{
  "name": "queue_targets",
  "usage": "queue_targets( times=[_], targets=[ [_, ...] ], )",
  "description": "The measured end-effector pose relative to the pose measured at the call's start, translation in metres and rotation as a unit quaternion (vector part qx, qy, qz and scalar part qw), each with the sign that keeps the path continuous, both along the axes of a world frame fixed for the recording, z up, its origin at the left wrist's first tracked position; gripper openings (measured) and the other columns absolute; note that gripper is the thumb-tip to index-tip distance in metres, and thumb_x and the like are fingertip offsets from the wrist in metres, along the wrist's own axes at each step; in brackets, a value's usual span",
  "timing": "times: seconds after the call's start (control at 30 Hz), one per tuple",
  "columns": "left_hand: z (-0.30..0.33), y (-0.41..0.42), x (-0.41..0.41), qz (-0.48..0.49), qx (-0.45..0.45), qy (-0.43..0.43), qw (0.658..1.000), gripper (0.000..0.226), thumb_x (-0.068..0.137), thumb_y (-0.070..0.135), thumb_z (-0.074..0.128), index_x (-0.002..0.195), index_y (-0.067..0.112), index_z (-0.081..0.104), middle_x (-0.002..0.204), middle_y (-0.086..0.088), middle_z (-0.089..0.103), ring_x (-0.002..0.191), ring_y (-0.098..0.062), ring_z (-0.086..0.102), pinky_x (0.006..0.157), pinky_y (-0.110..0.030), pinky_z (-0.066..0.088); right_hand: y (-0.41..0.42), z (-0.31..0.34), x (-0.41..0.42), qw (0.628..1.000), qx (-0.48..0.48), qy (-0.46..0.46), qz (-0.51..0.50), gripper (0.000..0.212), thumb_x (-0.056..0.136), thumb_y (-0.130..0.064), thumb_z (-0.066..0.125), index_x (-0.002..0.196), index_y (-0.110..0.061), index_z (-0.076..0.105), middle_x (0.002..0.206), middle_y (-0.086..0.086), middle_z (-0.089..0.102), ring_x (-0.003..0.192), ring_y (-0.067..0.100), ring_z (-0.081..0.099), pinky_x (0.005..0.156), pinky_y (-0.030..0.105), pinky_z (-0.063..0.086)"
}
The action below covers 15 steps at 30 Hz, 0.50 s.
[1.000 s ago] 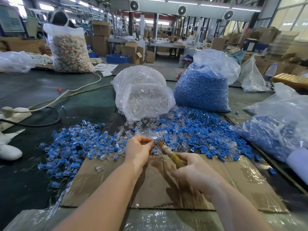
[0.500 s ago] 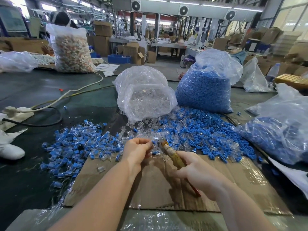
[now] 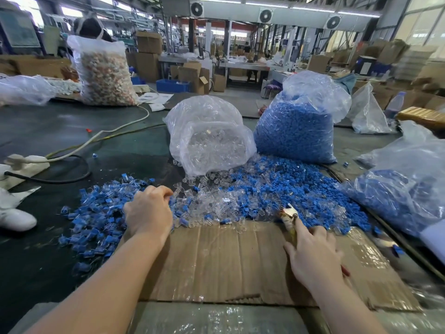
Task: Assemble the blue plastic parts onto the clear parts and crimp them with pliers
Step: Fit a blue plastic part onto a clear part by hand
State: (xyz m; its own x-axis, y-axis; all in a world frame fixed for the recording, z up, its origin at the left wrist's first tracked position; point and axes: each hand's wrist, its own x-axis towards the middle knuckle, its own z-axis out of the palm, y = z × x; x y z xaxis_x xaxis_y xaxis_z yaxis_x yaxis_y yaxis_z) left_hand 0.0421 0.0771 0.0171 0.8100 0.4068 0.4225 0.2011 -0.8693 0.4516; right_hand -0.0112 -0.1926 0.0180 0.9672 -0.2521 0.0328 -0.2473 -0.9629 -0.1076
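left hand [image 3: 149, 213] rests knuckles-up on the assembled pile [image 3: 96, 213], fingers curled; its contents cannot be seen. loose clear parts [image 3: 212, 203] and blue parts [image 3: 284, 189] lie between the hands. right hand [image 3: 313, 259] grips the pliers [image 3: 289, 216], long axis pointing away and left, over cardboard [image 3: 228, 259] on a dark factory table [image 3: 36, 259].

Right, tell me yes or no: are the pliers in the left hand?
No, the pliers are held by the right hand; the left hand rests on the pile of assembled parts.
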Motion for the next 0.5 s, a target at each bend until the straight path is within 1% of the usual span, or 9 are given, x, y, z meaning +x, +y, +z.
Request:
queue_targets(
  times=[0.1, 0.17, 0.27, 0.37, 0.43, 0.5],
  targets=[
    [-0.008, 0.012, 0.000, 0.021, 0.049, 0.055, 0.997, 0.026, 0.096, 0.018, 0.047, 0.110, 0.030, 0.065, 0.105, 0.001, 0.063, 0.097, -0.022, 0.050, 0.082, -0.037, 0.032, -0.003, -0.006, 0.001, 1.000, -0.015, -0.003, 0.003, 0.057, 0.094, -0.051, 0.037, 0.144, -0.030, 0.019, 0.134, 0.007, 0.037, 0.125, 0.027, 0.035, 0.096, 0.042, 0.037],
    [-0.012, 0.016, -0.001, 0.028, 0.051, 0.079, 0.995, 0.028, 0.095, 0.016, 0.048, 0.111, 0.032, 0.065, 0.107, 0.002, 0.061, 0.101, -0.022, 0.048, 0.088, -0.039, 0.031, -0.004, -0.008, 0.002, 1.000, -0.024, -0.006, 0.005, 0.058, 0.095, -0.053, 0.034, 0.145, -0.030, 0.016, 0.137, 0.007, 0.036, 0.126, 0.027, 0.035, 0.096, 0.042, 0.037],
    [-0.011, 0.013, -0.001, 0.033, 0.060, 0.090, 0.994, 0.030, 0.095, 0.018, 0.048, 0.115, 0.035, 0.062, 0.113, 0.003, 0.057, 0.108, -0.022, 0.042, 0.089, -0.038, 0.029, -0.005, -0.009, 0.003, 0.999, -0.044, -0.008, 0.009, 0.059, 0.095, -0.055, 0.029, 0.146, -0.031, 0.015, 0.138, 0.006, 0.036, 0.126, 0.027, 0.036, 0.096, 0.041, 0.038],
    [-0.007, 0.003, 0.000, 0.013, 0.057, 0.059, 0.997, 0.027, 0.094, 0.025, 0.050, 0.118, 0.032, 0.060, 0.117, 0.003, 0.055, 0.109, -0.021, 0.038, 0.088, -0.037, 0.029, -0.003, -0.007, 0.004, 0.998, -0.054, 0.004, 0.006, 0.058, 0.095, -0.054, 0.030, 0.146, -0.031, 0.016, 0.138, 0.005, 0.037, 0.127, 0.027, 0.034, 0.101, 0.045, 0.033],
    [-0.005, -0.011, -0.003, -0.043, 0.022, 0.009, 0.999, 0.024, 0.091, 0.024, 0.056, 0.114, 0.026, 0.063, 0.113, 0.002, 0.057, 0.104, -0.018, 0.039, 0.088, -0.033, 0.030, 0.003, -0.004, 0.004, 0.997, -0.075, -0.008, 0.006, 0.054, 0.095, -0.051, 0.034, 0.143, -0.030, 0.022, 0.140, 0.005, 0.036, 0.130, 0.027, 0.031, 0.107, 0.050, 0.025],
    [-0.004, -0.032, -0.006, -0.128, -0.038, -0.035, 0.990, 0.020, 0.088, 0.017, 0.060, 0.108, 0.018, 0.066, 0.107, -0.001, 0.061, 0.096, -0.011, 0.041, 0.087, -0.023, 0.031, 0.011, -0.002, 0.004, 0.995, -0.082, -0.046, 0.024, 0.049, 0.096, -0.040, 0.038, 0.141, -0.028, 0.025, 0.143, 0.005, 0.033, 0.133, 0.026, 0.027, 0.111, 0.051, 0.018]
  ],
)
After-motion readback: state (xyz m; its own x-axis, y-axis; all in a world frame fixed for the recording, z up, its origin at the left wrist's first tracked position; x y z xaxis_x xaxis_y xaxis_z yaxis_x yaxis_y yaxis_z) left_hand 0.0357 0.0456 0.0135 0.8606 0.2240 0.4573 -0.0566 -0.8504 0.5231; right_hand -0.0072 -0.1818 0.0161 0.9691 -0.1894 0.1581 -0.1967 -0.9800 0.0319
